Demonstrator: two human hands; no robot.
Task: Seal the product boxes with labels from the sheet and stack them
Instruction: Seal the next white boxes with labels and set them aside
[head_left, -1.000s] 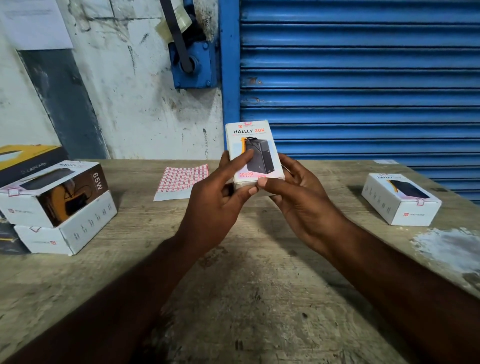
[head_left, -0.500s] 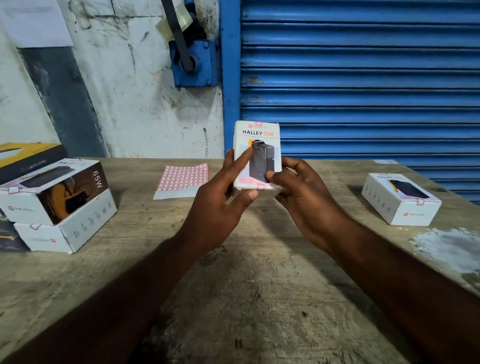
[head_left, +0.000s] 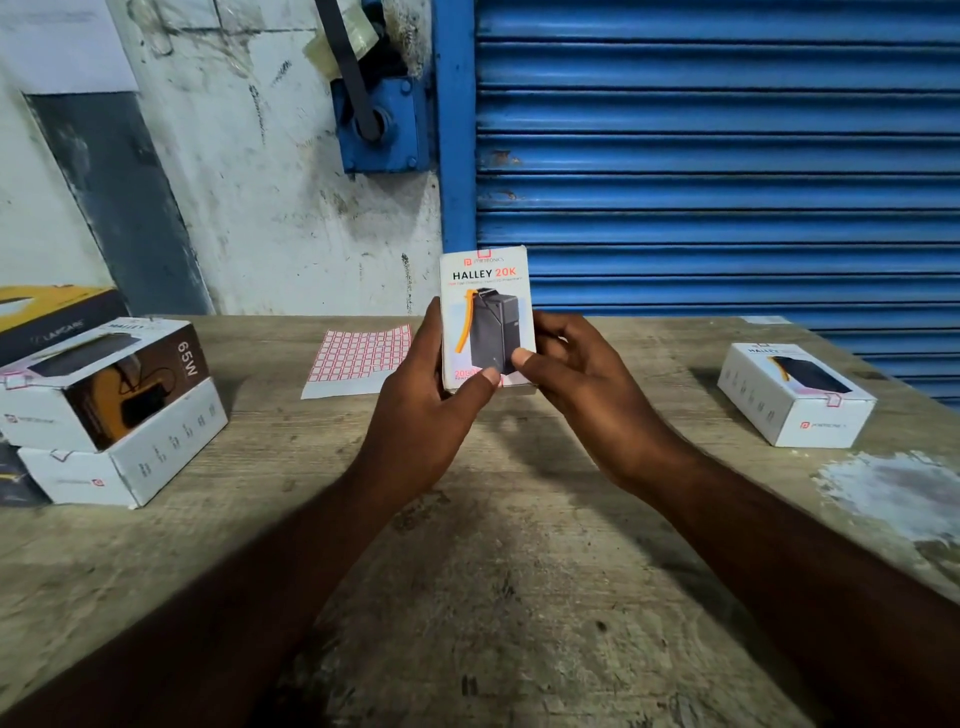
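Left hand (head_left: 431, 408) and right hand (head_left: 587, 395) grip the upright white cardboard product box (head_left: 485, 306), centre frame. Thumbs press its lower edge, probably sealing that end.

Looks like a shop's packing corner or storeroom. Closed in by a blue roller shutter (head_left: 717, 156) and a scuffed, whitewashed wall (head_left: 260, 208). Fitted with a worn wooden tabletop (head_left: 519, 571), bearing stacked product boxes (head_left: 104, 395) at its left edge and a label sheet (head_left: 358, 358) near its far edge.
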